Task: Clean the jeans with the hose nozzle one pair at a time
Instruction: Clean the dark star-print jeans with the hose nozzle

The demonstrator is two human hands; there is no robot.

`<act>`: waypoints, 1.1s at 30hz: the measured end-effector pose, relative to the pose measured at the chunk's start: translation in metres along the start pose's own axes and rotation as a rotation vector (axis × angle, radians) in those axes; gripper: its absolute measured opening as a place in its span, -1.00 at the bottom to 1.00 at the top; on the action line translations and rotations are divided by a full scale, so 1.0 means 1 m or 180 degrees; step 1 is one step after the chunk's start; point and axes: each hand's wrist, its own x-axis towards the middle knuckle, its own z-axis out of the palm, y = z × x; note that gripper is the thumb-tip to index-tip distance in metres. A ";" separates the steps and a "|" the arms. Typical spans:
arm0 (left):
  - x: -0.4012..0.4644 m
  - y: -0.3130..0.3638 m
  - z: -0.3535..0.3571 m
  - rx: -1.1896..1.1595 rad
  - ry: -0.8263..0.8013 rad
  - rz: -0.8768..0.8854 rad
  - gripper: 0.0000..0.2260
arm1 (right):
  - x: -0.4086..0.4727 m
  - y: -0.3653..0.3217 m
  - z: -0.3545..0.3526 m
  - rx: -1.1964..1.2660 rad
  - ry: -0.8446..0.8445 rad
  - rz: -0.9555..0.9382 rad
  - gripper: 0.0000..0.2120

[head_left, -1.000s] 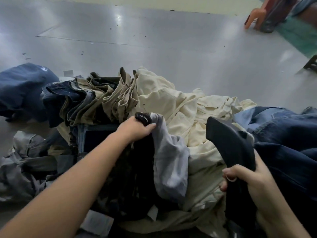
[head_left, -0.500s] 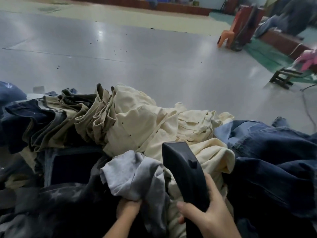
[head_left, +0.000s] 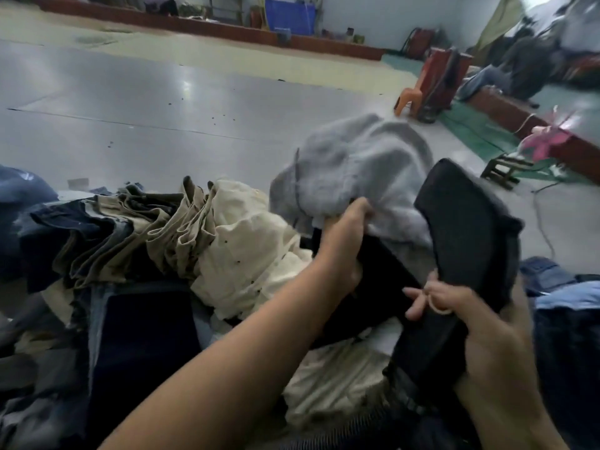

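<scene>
Now left grip (head_left: pixel 344 235) clutching grey jeans (head_left: pixel 354 164), raised

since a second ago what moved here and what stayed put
The left hand has lifted the grey cloth up off the pile and still grips it; half a second ago it sat low under that cloth. The right hand keeps its grip on the black nozzle, now raised and further right. The cream trousers and folded jeans lie as before.

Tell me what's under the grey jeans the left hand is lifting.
Under the grey jeans held by the left hand lies dark fabric and cream trousers; anything deeper is covered.
</scene>
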 end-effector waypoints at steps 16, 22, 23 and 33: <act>0.017 -0.125 -0.001 0.4427 -0.2160 -0.0266 -0.72 | 0.072 0.029 -0.122 -0.0303 0.1582 0.0273 -0.70; -0.006 -0.077 -0.143 0.4555 -0.1348 -0.0718 -0.71 | 0.039 0.070 -0.024 -0.0431 0.0679 0.0578 -0.69; -0.011 -0.068 -0.166 0.4522 -0.1165 -0.0766 -0.72 | 0.032 0.073 -0.002 -0.0469 0.0474 0.0581 -0.68; -0.049 -0.015 -0.375 0.4491 0.1549 -0.1031 -0.73 | -0.046 0.134 0.124 -0.1124 -0.1511 0.1749 -0.58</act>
